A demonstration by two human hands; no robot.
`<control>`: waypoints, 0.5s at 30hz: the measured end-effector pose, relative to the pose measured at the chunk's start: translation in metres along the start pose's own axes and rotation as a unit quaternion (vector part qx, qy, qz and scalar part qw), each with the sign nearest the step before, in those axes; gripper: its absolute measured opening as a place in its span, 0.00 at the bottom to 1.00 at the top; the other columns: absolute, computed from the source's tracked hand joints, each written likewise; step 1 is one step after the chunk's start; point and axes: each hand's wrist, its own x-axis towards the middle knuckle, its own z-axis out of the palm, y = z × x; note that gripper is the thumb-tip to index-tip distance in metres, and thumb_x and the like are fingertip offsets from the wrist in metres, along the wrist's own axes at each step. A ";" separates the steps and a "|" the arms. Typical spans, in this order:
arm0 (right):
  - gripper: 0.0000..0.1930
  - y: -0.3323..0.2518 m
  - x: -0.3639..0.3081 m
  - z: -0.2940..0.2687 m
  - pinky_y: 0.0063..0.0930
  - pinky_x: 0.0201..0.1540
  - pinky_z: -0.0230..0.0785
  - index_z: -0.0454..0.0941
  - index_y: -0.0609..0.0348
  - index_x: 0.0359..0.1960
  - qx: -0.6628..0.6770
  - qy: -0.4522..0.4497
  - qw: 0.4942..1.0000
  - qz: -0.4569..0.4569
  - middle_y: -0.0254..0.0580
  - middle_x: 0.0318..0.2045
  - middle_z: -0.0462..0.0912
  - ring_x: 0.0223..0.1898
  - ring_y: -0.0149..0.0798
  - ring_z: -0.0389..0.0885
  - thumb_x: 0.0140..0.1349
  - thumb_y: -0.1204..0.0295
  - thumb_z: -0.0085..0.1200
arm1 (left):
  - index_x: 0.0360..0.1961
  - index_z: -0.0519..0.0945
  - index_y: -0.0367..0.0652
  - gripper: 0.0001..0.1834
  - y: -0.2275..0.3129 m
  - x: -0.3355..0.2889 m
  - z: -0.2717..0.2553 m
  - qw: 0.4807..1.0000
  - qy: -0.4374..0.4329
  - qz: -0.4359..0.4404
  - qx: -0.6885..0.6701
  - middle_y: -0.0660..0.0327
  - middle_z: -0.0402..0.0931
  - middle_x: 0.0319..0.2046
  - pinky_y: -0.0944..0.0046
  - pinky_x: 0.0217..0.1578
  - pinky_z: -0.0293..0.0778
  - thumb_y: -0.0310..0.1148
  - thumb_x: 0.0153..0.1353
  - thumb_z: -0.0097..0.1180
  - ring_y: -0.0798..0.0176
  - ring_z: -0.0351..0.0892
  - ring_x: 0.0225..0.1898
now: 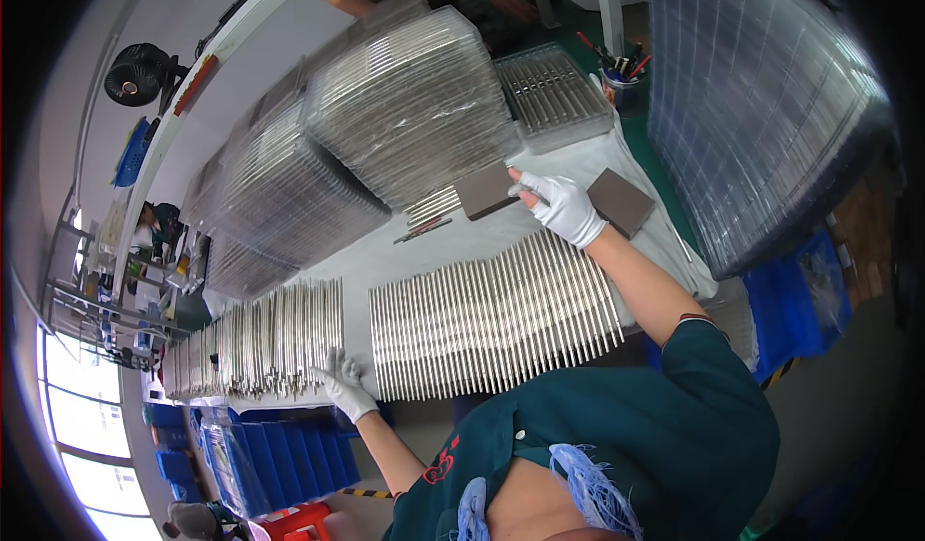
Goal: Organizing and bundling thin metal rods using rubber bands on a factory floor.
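Observation:
My left hand (347,387), in a white glove, is at the near right end of a row of thin silvery metal rods (279,339). Its fingers are apart, with the tips close to the rod ends. My right hand (567,211) wears a white glove with some bare fingertips. Its curled fingers meet the right edge of a flat brown block (485,191) and seem to grip it. Between my arms a second wide row of silvery rods (491,315) lies side by side on the white-covered table (361,247). Another brown block (621,202) lies right of my right wrist.
Tall stacks of clear plastic trays (409,107) with rods stand at the back. A lower tray stack (554,93) and a pen cup (621,83) are beyond my right hand. Wrapped trays (761,107) rise at the right. Another person's hand (511,3) shows at the far side.

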 end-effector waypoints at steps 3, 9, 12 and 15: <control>0.18 0.000 0.001 0.001 0.31 0.30 0.72 0.74 0.51 0.50 0.000 0.006 1.000 -0.007 0.37 0.29 0.82 0.27 0.42 0.80 0.56 0.70 0.53 | 0.53 0.67 0.31 0.39 0.001 0.000 -0.001 1.000 0.006 0.008 0.016 0.53 0.70 0.42 0.75 0.28 0.65 0.61 0.62 0.36 0.69 0.66 0.29; 0.19 0.003 -0.002 0.003 0.32 0.30 0.72 0.75 0.49 0.50 -0.020 0.010 1.000 0.000 0.41 0.27 0.82 0.26 0.42 0.79 0.55 0.70 0.54 | 0.54 0.66 0.29 0.39 0.000 0.004 -0.003 1.000 -0.022 -0.013 -0.010 0.52 0.69 0.43 0.76 0.26 0.64 0.60 0.63 0.35 0.70 0.64 0.27; 0.19 0.003 -0.002 0.003 0.33 0.29 0.71 0.75 0.48 0.50 -0.012 0.007 1.000 0.009 0.42 0.27 0.81 0.26 0.43 0.79 0.55 0.70 0.55 | 0.53 0.66 0.28 0.39 0.002 0.000 0.001 1.000 -0.019 -0.008 -0.013 0.52 0.69 0.41 0.75 0.26 0.63 0.60 0.63 0.36 0.70 0.63 0.27; 0.19 0.003 -0.002 0.002 0.33 0.29 0.71 0.75 0.48 0.50 -0.007 0.009 1.000 0.008 0.43 0.27 0.81 0.26 0.44 0.79 0.54 0.70 0.55 | 0.53 0.66 0.28 0.39 0.002 0.000 0.001 1.000 -0.018 -0.005 -0.013 0.52 0.69 0.41 0.75 0.25 0.62 0.60 0.62 0.37 0.70 0.63 0.26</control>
